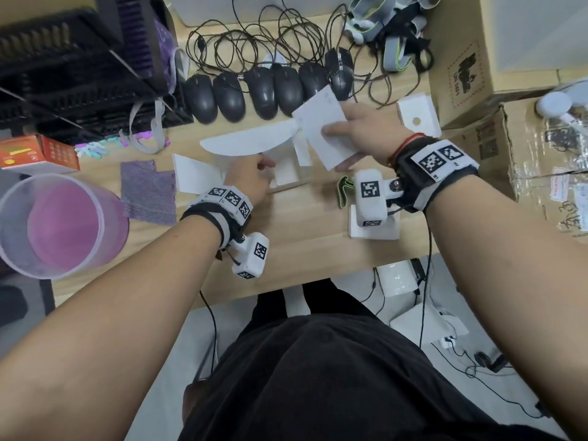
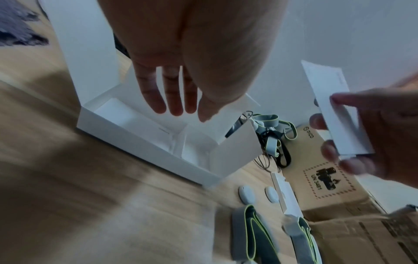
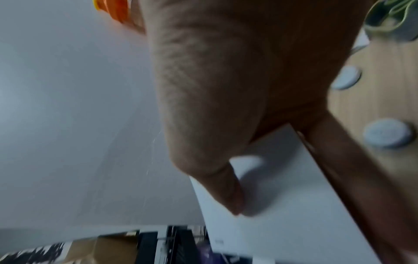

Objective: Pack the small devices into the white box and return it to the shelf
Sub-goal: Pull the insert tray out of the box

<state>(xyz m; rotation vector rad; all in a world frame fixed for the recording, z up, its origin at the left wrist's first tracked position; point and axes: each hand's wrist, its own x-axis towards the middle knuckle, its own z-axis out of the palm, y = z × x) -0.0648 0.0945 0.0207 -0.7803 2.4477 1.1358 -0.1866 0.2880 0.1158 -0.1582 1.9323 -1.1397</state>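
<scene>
The white box (image 1: 288,185) lies open on the wooden table with its lid flap (image 1: 245,143) raised; in the left wrist view its inner compartments (image 2: 147,148) look empty. My left hand (image 1: 264,163) hovers over the box with straight fingers (image 2: 176,100), holding nothing. My right hand (image 1: 339,148) pinches a flat white packet (image 1: 321,128) just right of the box, thumb on top (image 3: 235,196), fingers beneath. Two small round white devices (image 2: 245,195) (image 2: 272,193) rest on the table right of the box, also seen in the right wrist view (image 3: 388,133).
Several black mice (image 1: 261,90) with tangled cables line the back. Cardboard boxes (image 1: 477,52) stand at the right, a black shelf rack (image 1: 79,74) at the left, a purple cup (image 1: 57,224) front left. A white insert with a hole (image 1: 418,117) and grey-green straps (image 2: 248,232) lie nearby.
</scene>
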